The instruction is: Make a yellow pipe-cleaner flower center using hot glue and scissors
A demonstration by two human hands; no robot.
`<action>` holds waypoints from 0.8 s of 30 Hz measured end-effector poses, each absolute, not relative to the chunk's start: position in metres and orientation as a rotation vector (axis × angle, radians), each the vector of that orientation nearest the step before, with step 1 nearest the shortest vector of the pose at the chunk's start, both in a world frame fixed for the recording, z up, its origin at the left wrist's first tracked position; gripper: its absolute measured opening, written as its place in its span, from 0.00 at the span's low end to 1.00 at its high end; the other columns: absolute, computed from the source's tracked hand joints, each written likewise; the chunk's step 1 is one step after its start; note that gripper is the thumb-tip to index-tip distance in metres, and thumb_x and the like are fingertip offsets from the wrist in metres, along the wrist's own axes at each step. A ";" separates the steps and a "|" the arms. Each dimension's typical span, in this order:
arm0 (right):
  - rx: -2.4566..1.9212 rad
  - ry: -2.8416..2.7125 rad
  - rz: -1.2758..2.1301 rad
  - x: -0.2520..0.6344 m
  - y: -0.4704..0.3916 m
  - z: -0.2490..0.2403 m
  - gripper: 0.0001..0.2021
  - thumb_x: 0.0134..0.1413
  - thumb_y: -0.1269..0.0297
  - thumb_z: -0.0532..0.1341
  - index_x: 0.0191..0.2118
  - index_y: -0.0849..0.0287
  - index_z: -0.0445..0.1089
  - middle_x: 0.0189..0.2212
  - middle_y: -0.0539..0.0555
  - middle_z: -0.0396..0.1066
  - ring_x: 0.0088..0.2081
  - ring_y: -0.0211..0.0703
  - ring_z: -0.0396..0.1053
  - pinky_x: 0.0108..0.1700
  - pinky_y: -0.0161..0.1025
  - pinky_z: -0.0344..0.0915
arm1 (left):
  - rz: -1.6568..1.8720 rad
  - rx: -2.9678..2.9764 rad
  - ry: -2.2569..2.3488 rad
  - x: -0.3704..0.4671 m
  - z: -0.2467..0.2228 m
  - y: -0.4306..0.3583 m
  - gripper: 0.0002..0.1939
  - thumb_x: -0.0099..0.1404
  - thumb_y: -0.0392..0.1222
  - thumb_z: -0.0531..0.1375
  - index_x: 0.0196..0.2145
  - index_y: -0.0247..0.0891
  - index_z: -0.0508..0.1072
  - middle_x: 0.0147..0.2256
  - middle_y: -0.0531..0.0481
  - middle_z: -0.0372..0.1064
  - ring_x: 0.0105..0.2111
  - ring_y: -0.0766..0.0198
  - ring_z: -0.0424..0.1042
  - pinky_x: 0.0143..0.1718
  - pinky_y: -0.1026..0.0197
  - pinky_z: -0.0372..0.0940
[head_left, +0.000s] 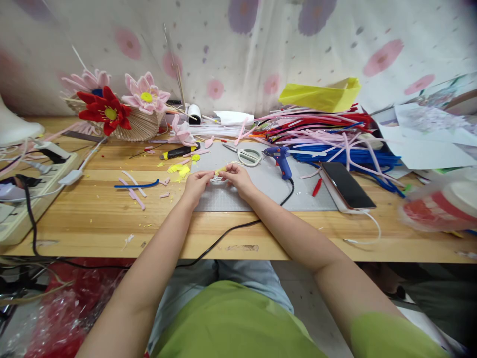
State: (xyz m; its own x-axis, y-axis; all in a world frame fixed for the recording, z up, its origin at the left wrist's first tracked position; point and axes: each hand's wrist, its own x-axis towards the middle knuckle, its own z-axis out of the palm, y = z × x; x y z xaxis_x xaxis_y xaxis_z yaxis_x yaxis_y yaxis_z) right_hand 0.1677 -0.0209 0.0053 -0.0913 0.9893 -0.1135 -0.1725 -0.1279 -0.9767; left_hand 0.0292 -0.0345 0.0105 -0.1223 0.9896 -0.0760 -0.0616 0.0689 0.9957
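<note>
Over the worktop (164, 233), near the grey mat's (238, 201) left edge, left hand (198, 185) and right hand (239, 180), fingertips nearly together, pinch what seems a small yellow piece (221, 170).

A craft workspace: the light wooden worktop (93, 211) bears a grey gridded cutting mat (305, 200), a blue corded glue gun (282, 161), bundled red, pink and blue fuzzy pipe cleaners (335, 140) and a red fuzzy flower (106, 110)

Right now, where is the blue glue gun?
In the head view, the blue glue gun lies right of centre on the grey mat, between the scissors and the phone.
</note>
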 end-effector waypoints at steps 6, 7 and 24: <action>-1.111 -1.093 1.437 0.170 -0.019 0.005 0.18 0.26 0.57 0.68 0.25 0.59 0.64 0.20 0.46 0.68 0.22 0.31 0.63 0.20 0.29 0.54 | 1.256 1.089 1.299 0.029 0.011 -0.038 0.13 0.40 0.44 0.69 0.25 0.35 0.79 0.22 0.51 0.71 0.23 0.70 0.58 0.27 0.64 0.53; -1.112 -1.096 1.436 0.170 -0.019 0.005 0.17 0.26 0.58 0.68 0.25 0.59 0.64 0.19 0.45 0.67 0.22 0.31 0.63 0.20 0.29 0.54 | 1.257 1.086 1.304 0.029 0.012 -0.038 0.13 0.39 0.44 0.69 0.25 0.35 0.79 0.22 0.51 0.71 0.23 0.70 0.58 0.28 0.64 0.54; -1.102 -1.157 1.446 0.168 -0.021 0.002 0.16 0.31 0.58 0.68 0.26 0.59 0.64 0.21 0.47 0.69 0.24 0.34 0.66 0.20 0.28 0.56 | 1.283 0.997 1.449 0.037 0.011 -0.036 0.08 0.44 0.40 0.68 0.22 0.34 0.77 0.18 0.53 0.68 0.18 0.73 0.56 0.21 0.66 0.52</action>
